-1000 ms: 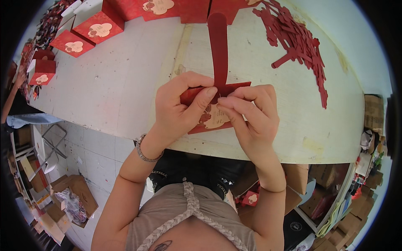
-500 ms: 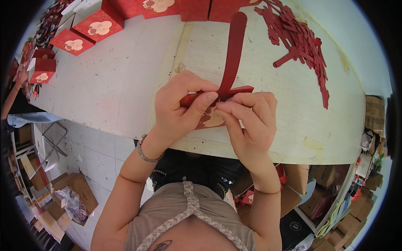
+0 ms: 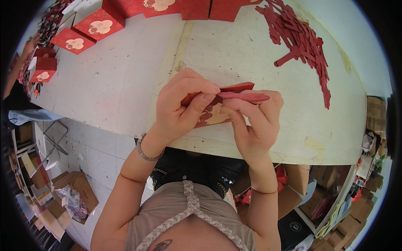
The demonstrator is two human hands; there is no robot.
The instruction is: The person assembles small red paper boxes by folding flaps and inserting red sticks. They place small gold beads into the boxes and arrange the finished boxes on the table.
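A small red gift box (image 3: 214, 118) with a cream label stands on the table in front of me, partly hidden by my hands. My left hand (image 3: 181, 102) is closed on the box's top left edge, thumb toward me and fingers behind. A red strip (image 3: 249, 97) with a rounded end runs from the box's top to the right. My right hand (image 3: 258, 121) is closed, with the strip lying along its index finger, and its thumb and fingertips pinch by the strip's base at the box's top. The exact grip there is partly hidden.
A pile of red strips (image 3: 299, 44) lies at the table's far right. Several red boxes (image 3: 100, 26) line the far edge and left. Another person's arm (image 3: 23, 62) shows at the far left. Below stand an open carton (image 3: 77, 194) and a folding stool (image 3: 52, 138).
The red strip, upright and pointing away from me before, now bends over to the right along my right hand. My right hand has shifted slightly right; the left hand stays on the box.
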